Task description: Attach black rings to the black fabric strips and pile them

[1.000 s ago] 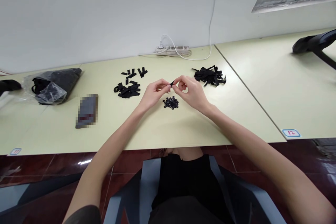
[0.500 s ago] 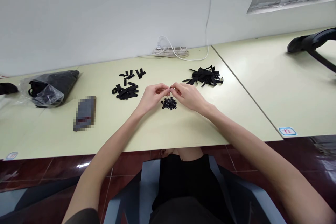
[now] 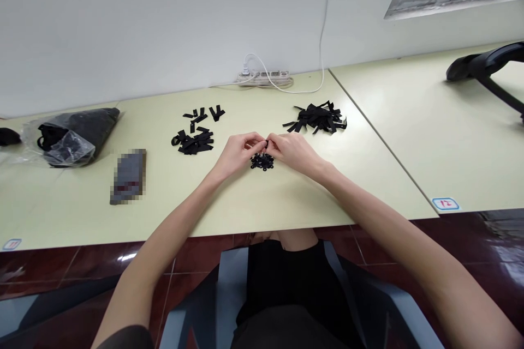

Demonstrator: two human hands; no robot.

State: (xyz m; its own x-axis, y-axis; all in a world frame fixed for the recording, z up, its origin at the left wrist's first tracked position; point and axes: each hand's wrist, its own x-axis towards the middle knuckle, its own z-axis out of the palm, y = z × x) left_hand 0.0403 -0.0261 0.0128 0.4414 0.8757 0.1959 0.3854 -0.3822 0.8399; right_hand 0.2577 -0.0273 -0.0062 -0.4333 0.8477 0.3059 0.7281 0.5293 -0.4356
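Observation:
My left hand [image 3: 240, 151] and my right hand [image 3: 291, 148] meet fingertip to fingertip above the table, thumbs and forefingers pinched. Between them shows a small black piece [image 3: 267, 144]; the fingers hide most of it, so whether it is a strip, a ring or both is unclear. Just below the fingertips lies a small heap of black rings [image 3: 262, 162]. Beyond my right hand is a tangled pile of black fabric strips [image 3: 319, 117]. Left of my left hand rest a pile of shorter, partly folded black strips [image 3: 193, 143] and several loose ones [image 3: 198, 115].
A plastic bag with black material [image 3: 79, 136] and a pixelated flat grey object [image 3: 129, 176] lie on the left of the pale table [image 3: 254, 207]. At the wall sits a power strip [image 3: 262, 77] with a white cable. A black curved object [image 3: 483, 65] stands at right.
The view has shifted slightly. Both hands stay joined over the ring heap; the fingertips have turned a little and more of the black piece shows between them.

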